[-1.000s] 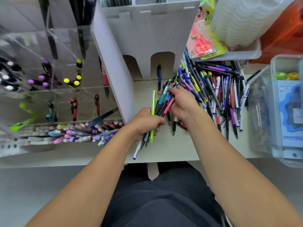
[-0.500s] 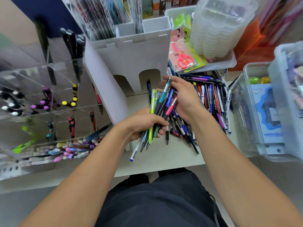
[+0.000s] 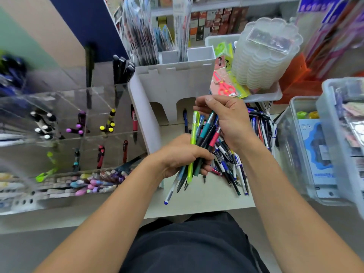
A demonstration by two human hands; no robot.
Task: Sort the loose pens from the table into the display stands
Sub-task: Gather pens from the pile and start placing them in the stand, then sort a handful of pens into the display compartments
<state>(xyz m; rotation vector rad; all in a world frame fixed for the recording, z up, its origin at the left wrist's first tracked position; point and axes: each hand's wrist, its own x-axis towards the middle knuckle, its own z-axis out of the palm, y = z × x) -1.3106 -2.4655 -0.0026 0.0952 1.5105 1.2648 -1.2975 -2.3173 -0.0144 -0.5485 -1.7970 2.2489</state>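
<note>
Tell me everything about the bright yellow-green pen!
The yellow-green pen is slim, shiny and looks like see-through plastic. It stands almost upright, leaning slightly, in a bundle of pens gripped by the left hand. Its top pokes above the fist, near the right hand, whose fingers curl over the bundle's tops; its lower end sticks out below the fist, over the table. Darker pens press against its side.

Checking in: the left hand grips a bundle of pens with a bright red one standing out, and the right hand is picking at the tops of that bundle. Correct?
Nearly. In the head view, the pen that stands out in the bundle of pens is bright yellow-green, not bright red. The rest holds: the left hand grips the bundle, and the right hand has its fingers curled at the tops of the pens.
</note>
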